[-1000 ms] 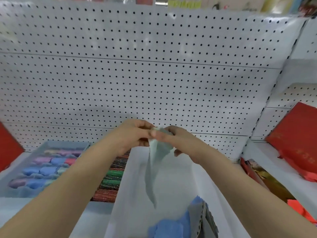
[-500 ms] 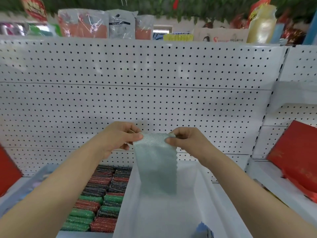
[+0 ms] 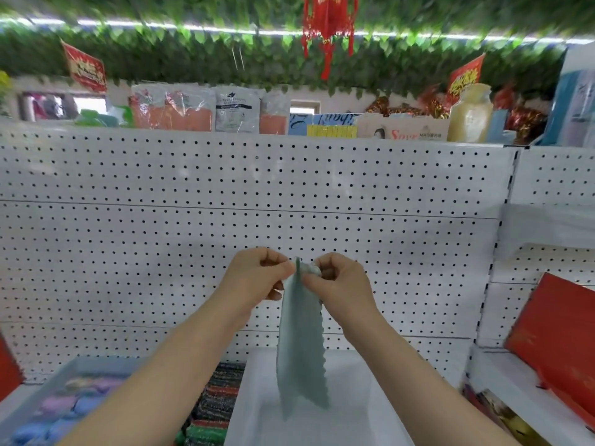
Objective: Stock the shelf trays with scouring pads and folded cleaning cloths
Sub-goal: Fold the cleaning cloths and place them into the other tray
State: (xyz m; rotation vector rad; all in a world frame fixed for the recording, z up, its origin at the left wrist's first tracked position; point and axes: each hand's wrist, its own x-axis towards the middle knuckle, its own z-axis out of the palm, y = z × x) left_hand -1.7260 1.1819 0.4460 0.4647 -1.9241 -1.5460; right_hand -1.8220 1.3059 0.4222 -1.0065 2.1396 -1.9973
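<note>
Top corners of pale green cloth [image 3: 301, 342] now brought together — spread flat half a second ago. Pinched between fingertips of left hand [image 3: 257, 278] and right hand [image 3: 341, 281], hanging over white tray's [image 3: 360, 397] back edge. Fold underway — placement pending.

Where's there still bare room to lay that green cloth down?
The white tray under the hanging green cloth shows bare floor between its walls. Left of it, the scouring pads are packed tight, and the grey tray beyond them is crowded with pastel items.
</note>
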